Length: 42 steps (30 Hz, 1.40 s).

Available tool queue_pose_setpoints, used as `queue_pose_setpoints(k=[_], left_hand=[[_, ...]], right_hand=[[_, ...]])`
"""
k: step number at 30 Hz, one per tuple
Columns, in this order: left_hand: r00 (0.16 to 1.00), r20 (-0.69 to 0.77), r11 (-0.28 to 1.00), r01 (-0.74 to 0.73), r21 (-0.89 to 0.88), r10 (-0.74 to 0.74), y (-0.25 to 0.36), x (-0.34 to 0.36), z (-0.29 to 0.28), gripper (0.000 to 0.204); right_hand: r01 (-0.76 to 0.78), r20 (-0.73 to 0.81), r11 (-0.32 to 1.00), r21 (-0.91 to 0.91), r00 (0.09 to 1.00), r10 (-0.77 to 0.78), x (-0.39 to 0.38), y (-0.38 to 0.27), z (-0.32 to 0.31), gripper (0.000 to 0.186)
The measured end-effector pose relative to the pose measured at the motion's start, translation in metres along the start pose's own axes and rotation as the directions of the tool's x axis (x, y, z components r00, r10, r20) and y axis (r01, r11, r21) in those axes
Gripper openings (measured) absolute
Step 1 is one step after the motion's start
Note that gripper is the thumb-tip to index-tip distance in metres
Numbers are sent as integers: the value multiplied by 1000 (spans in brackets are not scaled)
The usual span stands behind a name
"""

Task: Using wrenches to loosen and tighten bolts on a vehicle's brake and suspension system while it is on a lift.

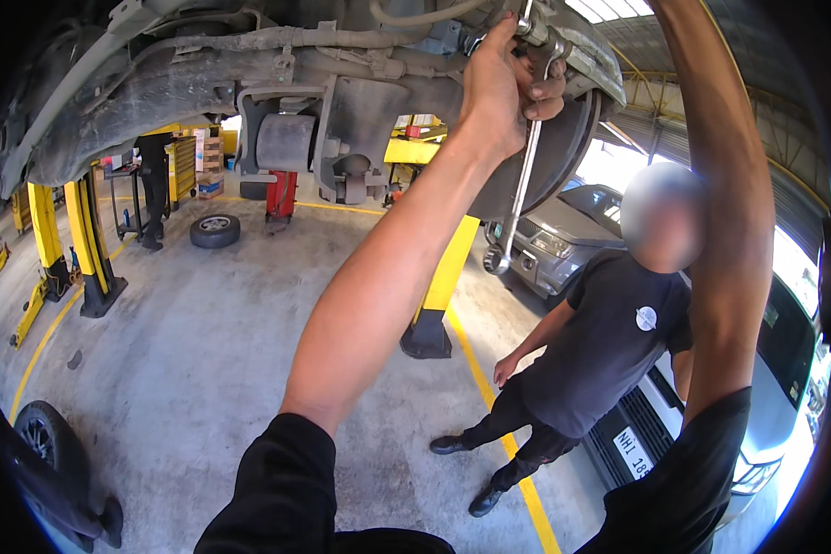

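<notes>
At the bottom of the frame two black sleeves rise toward the raised car. The left hand [503, 88], at upper centre, is closed around the upper shank of a long chrome wrench [519, 185], fingers wrapped just below the head. The wrench hangs nearly straight down from a fitting [531, 28] at the top of the frame, beside the brake disc [563, 138]; its free ring end dangles at mid-frame. The right forearm runs up the right side and leaves the picture at the top, so whether the right hand is open or closed cannot be told.

To do this well, I judge the wrench head should sit fully and squarely on the fitting before any force goes in, since a half-seated head would likely round the flats. Gripping so near the head gives little leverage; sliding the hand down toward the ring end would probably give a steadier pull. The pull looks best kept in the plane of the wrench, with the knuckles kept away from the disc edge.

Farther off, at lower right, a person in a black shirt [619, 351] stands on the concrete by a yellow floor line [503, 443]. A yellow lift post [439, 295] stands at centre, a loose tyre [214, 231] lies at the left, and a silver car [563, 240] is parked behind.
</notes>
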<state>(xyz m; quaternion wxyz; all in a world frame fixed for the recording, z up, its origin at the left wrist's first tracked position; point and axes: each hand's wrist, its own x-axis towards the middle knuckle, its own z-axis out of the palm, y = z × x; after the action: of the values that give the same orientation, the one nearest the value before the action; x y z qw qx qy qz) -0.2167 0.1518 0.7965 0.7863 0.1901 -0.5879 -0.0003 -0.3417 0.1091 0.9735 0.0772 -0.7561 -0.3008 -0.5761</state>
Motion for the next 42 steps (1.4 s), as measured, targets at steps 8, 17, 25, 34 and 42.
queue_pose_setpoints(k=[8,17,25,34,42], left_hand=[[976,159,989,147,12,-147,33,-2,-21,38],[977,70,972,209,-108,-202,22,-12,4,37],[996,-66,997,64,47,-61,16,-7,8,44],[982,-167,994,78,-80,-91,21,-12,10,45],[992,-117,999,42,7,-41,19,-8,-1,38]], right_hand=[[632,-329,764,-125,700,-633,-213,5,116,26],[832,-213,551,-56,530,-821,-233,2,89,13],[114,-152,204,972,971,185,-82,65,5,33],[98,-64,736,670,995,-73,-45,32,-3,27],[114,-62,988,106,992,-108,9,11,12,43]])
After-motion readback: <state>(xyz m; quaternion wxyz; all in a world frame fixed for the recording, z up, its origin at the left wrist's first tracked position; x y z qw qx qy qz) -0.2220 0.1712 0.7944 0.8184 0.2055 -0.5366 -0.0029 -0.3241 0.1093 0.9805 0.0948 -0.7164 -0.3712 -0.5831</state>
